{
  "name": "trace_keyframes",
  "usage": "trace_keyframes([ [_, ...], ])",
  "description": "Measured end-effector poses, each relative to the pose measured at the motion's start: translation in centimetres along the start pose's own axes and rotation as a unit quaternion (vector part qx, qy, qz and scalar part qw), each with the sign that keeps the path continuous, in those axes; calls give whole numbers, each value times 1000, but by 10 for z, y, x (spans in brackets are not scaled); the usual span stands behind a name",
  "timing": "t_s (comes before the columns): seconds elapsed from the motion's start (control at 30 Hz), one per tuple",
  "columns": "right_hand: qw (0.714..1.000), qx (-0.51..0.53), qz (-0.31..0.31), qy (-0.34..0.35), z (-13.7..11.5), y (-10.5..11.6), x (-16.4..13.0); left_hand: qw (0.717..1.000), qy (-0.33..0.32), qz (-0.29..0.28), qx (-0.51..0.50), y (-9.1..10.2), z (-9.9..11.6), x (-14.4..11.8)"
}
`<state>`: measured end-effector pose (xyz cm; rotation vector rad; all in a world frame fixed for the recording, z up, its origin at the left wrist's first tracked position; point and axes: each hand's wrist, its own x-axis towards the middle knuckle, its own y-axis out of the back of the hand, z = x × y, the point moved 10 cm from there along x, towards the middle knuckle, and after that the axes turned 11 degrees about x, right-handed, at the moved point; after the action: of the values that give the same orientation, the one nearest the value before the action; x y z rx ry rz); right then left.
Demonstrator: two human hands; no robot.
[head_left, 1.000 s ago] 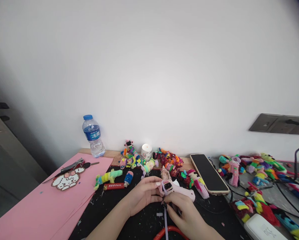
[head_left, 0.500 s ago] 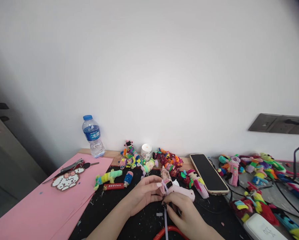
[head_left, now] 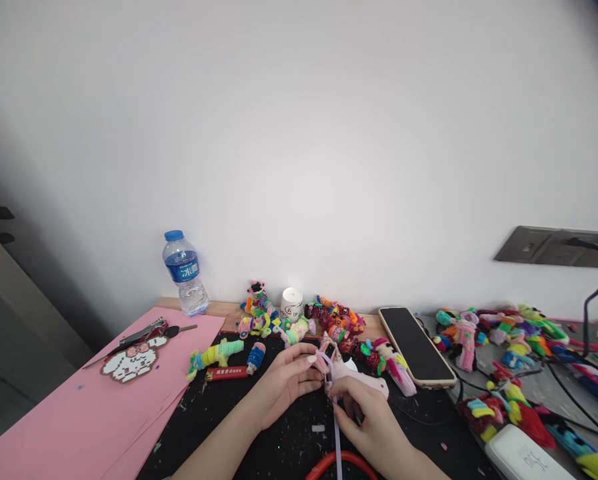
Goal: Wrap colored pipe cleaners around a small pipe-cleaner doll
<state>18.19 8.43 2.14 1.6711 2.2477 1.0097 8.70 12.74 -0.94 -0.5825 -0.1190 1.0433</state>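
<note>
pinching small pink piece (head_left: 325,360) at mid tabletop (head_left: 279,440), left hand (head_left: 283,383) closes around it from left, steadying it for wrapping. right hand (head_left: 366,420) grips lilac strip (head_left: 337,433), drawing it taut down toward body. pink glue gun (head_left: 363,381) lies just behind hands, phone (head_left: 416,347) further right. versus half second ago: piece turned, dark part less visible; right hand shifted slightly.

— What did we see on the desk (head_left: 231,308)?

— A black mat (head_left: 283,437) beside pink paper sheets (head_left: 83,413), and a water bottle (head_left: 183,272) at the wall.

— And further right?

— We saw a phone (head_left: 416,345) lying flat, with pipe-cleaner figures (head_left: 503,330) scattered just past it.
</note>
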Motion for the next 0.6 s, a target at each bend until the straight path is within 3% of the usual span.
trace_keyframes([
  [0.33,995,94,37,-3,2,3,1,1000,-3,-2,-8,0,1,-1],
  [0.6,994,99,40,-8,5,3,0,1000,-3,-8,-9,-2,2,-1],
])
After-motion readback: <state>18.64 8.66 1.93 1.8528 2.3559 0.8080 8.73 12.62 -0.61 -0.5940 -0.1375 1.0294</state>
